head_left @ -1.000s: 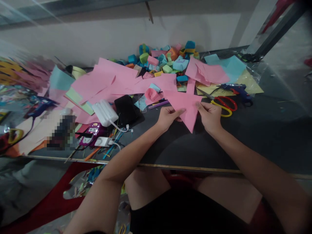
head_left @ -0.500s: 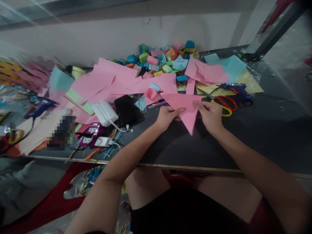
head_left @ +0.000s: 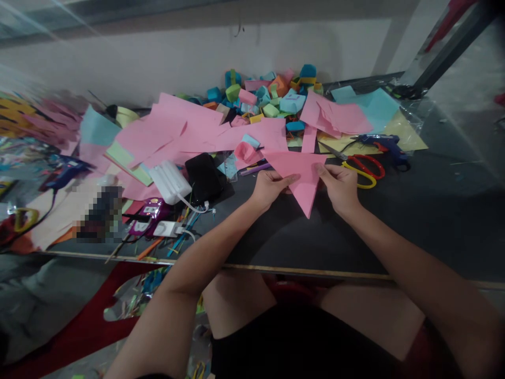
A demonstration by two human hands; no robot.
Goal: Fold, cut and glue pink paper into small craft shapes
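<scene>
Between both hands is a folded pink sheet of paper, a triangle whose point faces me, held just above the dark table. My left hand pinches its left side, thumb on top and fingers underneath. On the right edge, near the upper corner, my right hand grips the paper between thumb and fingers. Scissors with red and yellow handles lie just beyond my right hand. A rolled pink paper strip and a purple pen lie beyond my left hand.
Small folded paper pieces in many colours are heaped against the wall. Pink sheets spread over the back left. A white power bank and a black phone-like item lie left. A blue glue gun rests at the right.
Both hands keep the same grip on the pink paper. The triangle's lower tip has tilted very slightly to the left; nothing else visibly differs.
</scene>
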